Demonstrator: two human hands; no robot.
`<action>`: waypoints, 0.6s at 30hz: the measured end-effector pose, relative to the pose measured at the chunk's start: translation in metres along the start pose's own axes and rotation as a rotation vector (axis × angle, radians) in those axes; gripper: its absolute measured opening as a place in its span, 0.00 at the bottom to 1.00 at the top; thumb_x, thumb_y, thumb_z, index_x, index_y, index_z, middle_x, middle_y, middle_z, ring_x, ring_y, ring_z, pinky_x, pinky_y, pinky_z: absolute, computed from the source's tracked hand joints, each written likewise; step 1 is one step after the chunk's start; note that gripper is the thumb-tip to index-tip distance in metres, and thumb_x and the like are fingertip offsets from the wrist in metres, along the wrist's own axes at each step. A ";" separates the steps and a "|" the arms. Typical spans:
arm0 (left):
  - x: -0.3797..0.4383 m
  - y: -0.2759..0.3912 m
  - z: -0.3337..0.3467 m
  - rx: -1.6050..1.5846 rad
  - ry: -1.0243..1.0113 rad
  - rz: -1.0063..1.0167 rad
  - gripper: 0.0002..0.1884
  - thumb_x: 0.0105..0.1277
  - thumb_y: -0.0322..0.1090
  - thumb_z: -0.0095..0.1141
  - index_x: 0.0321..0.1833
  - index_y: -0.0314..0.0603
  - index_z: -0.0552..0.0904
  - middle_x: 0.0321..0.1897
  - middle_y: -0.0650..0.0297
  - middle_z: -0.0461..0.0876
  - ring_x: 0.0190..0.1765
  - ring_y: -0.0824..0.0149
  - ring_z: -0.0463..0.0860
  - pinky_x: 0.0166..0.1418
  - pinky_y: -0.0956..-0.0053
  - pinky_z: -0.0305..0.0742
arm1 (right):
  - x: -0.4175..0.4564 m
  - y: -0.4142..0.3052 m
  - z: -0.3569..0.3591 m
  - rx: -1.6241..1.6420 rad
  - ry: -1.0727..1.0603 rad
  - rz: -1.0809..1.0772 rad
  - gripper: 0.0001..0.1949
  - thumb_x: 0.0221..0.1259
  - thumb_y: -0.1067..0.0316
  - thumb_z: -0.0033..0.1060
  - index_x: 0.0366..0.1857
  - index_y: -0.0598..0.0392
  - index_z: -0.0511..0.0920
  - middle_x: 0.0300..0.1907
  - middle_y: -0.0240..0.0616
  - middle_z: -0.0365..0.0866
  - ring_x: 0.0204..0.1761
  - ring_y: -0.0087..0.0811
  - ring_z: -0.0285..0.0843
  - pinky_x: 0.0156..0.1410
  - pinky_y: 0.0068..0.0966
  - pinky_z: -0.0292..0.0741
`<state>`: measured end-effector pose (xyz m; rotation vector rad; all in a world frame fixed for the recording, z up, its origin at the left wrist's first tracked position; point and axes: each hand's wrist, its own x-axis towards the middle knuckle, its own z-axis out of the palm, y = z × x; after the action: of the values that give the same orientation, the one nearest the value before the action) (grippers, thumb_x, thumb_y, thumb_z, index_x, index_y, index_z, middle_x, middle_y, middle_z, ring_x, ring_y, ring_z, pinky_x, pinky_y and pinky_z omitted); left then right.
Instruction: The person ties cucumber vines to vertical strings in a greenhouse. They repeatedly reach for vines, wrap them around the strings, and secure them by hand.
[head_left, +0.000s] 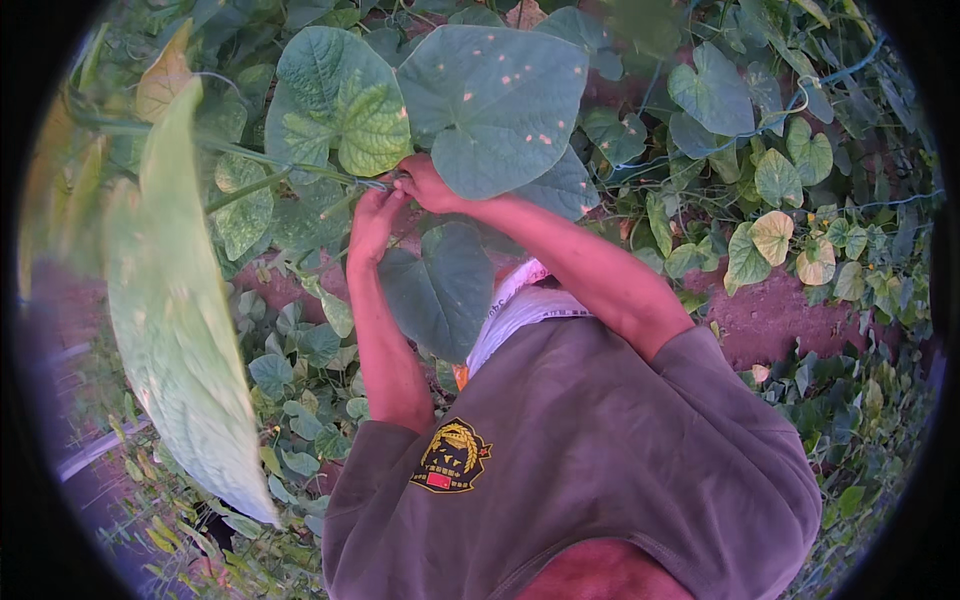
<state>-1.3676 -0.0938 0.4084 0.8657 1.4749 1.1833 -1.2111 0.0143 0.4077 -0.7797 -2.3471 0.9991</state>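
Observation:
My left hand (373, 225) and my right hand (429, 185) meet in the upper middle of the view, fingertips pinched together around a green vine stem (319, 172). A thin pale bluish strand (367, 183) wraps the stem just left of the fingers; what lies between the fingertips is mostly hidden. Over the right wrist hangs a broad green leaf (502, 105) with pale spots. Another leaf (337, 105), mottled yellow-green, stands above the left hand. Between my forearms hangs a darker heart-shaped leaf (442, 289).
A large blurred leaf (180, 322) stands close to the camera at left. Blue twine (739, 137) runs through the foliage at upper right. Bare soil (787, 315) shows between the plant rows. A white printed bag (525, 304) is at my waist.

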 end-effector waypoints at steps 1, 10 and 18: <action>-0.007 -0.001 0.006 0.000 0.016 0.056 0.16 0.81 0.37 0.55 0.63 0.35 0.80 0.54 0.61 0.86 0.61 0.67 0.82 0.66 0.69 0.76 | -0.001 0.002 0.005 0.055 -0.032 0.015 0.15 0.67 0.57 0.62 0.39 0.60 0.85 0.36 0.56 0.86 0.39 0.54 0.87 0.44 0.51 0.79; -0.009 -0.028 -0.003 0.619 0.330 0.326 0.08 0.76 0.22 0.49 0.50 0.29 0.81 0.45 0.58 0.87 0.47 0.70 0.82 0.53 0.73 0.79 | -0.027 -0.058 -0.034 -0.162 0.094 -0.051 0.10 0.58 0.65 0.63 0.31 0.62 0.85 0.36 0.50 0.87 0.36 0.49 0.88 0.40 0.45 0.84; 0.027 0.000 -0.014 0.315 0.324 0.240 0.10 0.79 0.30 0.55 0.54 0.29 0.82 0.50 0.57 0.89 0.51 0.70 0.85 0.54 0.72 0.82 | -0.138 -0.034 -0.090 0.123 -0.425 0.031 0.12 0.70 0.58 0.59 0.36 0.57 0.83 0.35 0.50 0.86 0.40 0.55 0.85 0.45 0.52 0.80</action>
<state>-1.3873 -0.0719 0.4016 1.1271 1.8969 1.3346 -1.0669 -0.0516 0.4629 -0.6034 -2.5935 1.4252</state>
